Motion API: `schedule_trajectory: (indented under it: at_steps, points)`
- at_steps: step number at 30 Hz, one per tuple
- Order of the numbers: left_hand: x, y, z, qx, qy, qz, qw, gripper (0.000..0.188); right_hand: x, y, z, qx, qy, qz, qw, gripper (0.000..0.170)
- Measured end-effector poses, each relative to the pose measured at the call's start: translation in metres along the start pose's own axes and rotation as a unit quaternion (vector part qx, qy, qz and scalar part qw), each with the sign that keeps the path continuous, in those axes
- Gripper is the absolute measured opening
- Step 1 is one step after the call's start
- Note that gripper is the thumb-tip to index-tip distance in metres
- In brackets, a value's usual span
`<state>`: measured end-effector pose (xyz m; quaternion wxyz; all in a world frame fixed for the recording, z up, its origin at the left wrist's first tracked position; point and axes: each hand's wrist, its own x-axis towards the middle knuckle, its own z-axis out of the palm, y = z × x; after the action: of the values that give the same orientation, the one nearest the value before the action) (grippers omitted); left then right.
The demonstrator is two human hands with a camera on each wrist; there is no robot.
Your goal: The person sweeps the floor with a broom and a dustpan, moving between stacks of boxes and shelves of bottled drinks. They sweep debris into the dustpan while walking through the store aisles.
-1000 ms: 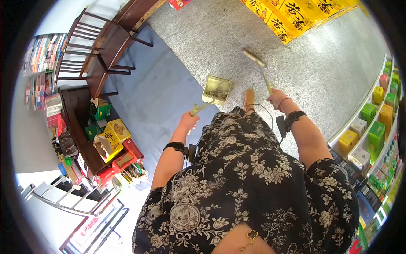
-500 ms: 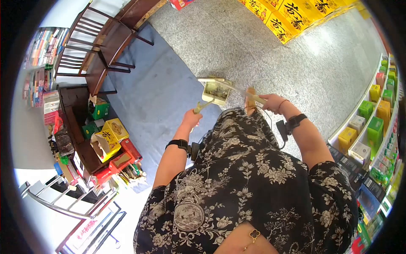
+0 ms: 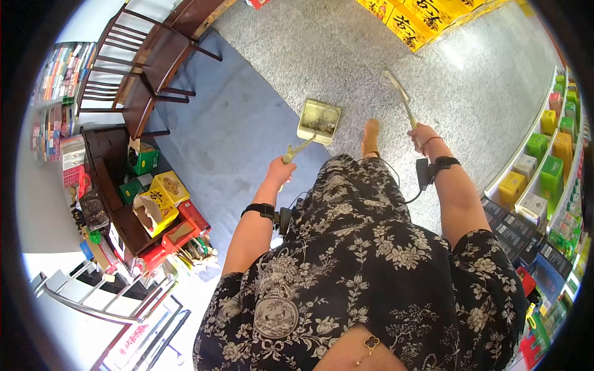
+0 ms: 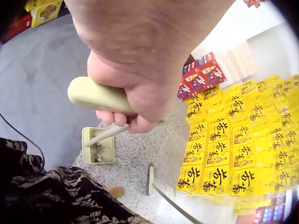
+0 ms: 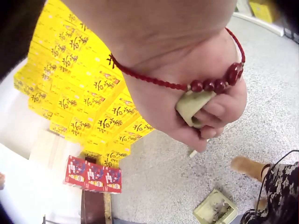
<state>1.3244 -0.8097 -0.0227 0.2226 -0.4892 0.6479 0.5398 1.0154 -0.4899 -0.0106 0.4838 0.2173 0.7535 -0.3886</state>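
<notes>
The left hand (image 3: 281, 172) grips the pale green handle (image 4: 100, 95) of a long-handled dustpan (image 3: 319, 121), fingers curled round it. Grey debris lies inside the pan, which rests on the floor where blue carpet meets speckled tile. The right hand (image 3: 424, 137) holds the handle of a broom, its narrow head (image 3: 396, 85) out to the right of the pan, apart from it. In the right wrist view the right hand (image 5: 201, 107) wraps round the pale handle end. The left wrist view shows the broom head (image 4: 150, 180) by the tile floor.
Yellow cartons (image 3: 421, 21) are stacked ahead. Shelves of boxed goods (image 3: 550, 167) line the right side. Dark wooden chairs (image 3: 162, 68) and a yellow open box (image 3: 154, 212) stand at the left. A foot (image 3: 370, 136) is right of the dustpan.
The broom head swung left over the dustpan, then back out to the right with the right hand. The left hand and dustpan have barely moved.
</notes>
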Motion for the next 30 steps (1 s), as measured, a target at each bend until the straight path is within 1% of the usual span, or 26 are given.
schedule_trajectory:
  at_steps: [1, 4, 5, 6, 8, 9, 11, 12, 14, 15, 16, 18, 22, 25, 26, 27, 29, 30]
  points:
    - [0.0, -0.003, 0.001, 0.003, -0.001, -0.001, 1.0, 0.024, 0.002, 0.007, 0.005, 0.002, -0.001, 0.002, 1.0, 0.019]
    - [0.005, 0.001, 0.009, 0.007, -0.005, 0.01, 1.0, 0.025, 0.007, 0.023, 0.012, -0.099, -0.007, 0.008, 0.995, 0.024]
    - [0.004, 0.003, 0.007, -0.003, -0.008, 0.01, 1.0, 0.025, 0.01, 0.034, 0.012, -0.117, -0.032, 0.001, 0.993, 0.027]
    - [0.006, 0.004, 0.008, -0.013, -0.009, 0.012, 1.0, 0.026, 0.004, 0.042, 0.016, -0.193, -0.052, -0.031, 0.979, 0.028]
    - [0.006, 0.006, 0.007, -0.003, -0.01, 0.027, 1.0, 0.026, -0.022, 0.053, 0.026, -0.216, -0.038, -0.024, 0.975, 0.037]
    - [0.007, 0.01, 0.009, 0.002, -0.005, 0.039, 0.999, 0.026, -0.035, 0.052, 0.027, -0.211, -0.034, -0.024, 0.977, 0.037]
    - [0.016, 0.01, 0.012, 0.003, -0.011, 0.044, 0.999, 0.026, -0.061, 0.045, 0.024, -0.22, -0.089, -0.046, 0.97, 0.044]
    - [0.018, 0.012, 0.011, 0.0, -0.014, 0.045, 0.999, 0.026, -0.068, 0.042, 0.025, -0.213, -0.085, -0.046, 0.972, 0.044]
    - [0.019, 0.019, 0.014, 0.008, -0.019, 0.046, 0.999, 0.025, -0.075, 0.038, 0.019, -0.213, -0.143, -0.043, 0.966, 0.048]
    - [0.012, 0.021, 0.011, 0.01, -0.022, 0.044, 0.999, 0.025, -0.082, 0.039, 0.019, -0.216, -0.163, -0.03, 0.962, 0.063]
    - [0.008, 0.028, 0.012, 0.017, -0.026, 0.047, 0.998, 0.025, -0.086, 0.038, 0.016, -0.209, -0.16, -0.029, 0.964, 0.063]
    - [-0.002, 0.042, 0.016, -0.001, -0.006, 0.033, 0.999, 0.022, -0.095, 0.033, 0.01, -0.215, -0.168, -0.024, 0.962, 0.066]
    - [0.008, 0.056, 0.031, -0.004, -0.011, 0.032, 0.999, 0.021, -0.097, 0.037, -0.024, -0.182, -0.147, -0.009, 0.972, 0.066]
    - [0.011, 0.071, 0.061, 0.02, -0.027, 0.031, 0.999, 0.018, -0.086, 0.063, -0.067, -0.137, -0.116, 0.006, 0.984, 0.066]
    - [0.02, 0.088, 0.093, 0.023, -0.011, 0.034, 0.999, 0.016, -0.063, 0.071, -0.102, -0.133, -0.119, 0.005, 0.984, 0.066]
    - [0.017, 0.092, 0.102, 0.027, -0.001, 0.036, 0.999, 0.014, -0.062, 0.084, -0.114, -0.103, -0.102, 0.01, 0.989, 0.067]
    - [0.015, 0.1, 0.116, 0.038, -0.016, 0.039, 0.998, 0.013, -0.062, 0.106, -0.136, -0.061, -0.052, 0.024, 0.997, 0.068]
    - [0.014, 0.103, 0.124, 0.043, -0.025, 0.041, 0.998, 0.012, -0.059, 0.121, -0.149, -0.055, -0.049, 0.026, 0.997, 0.068]
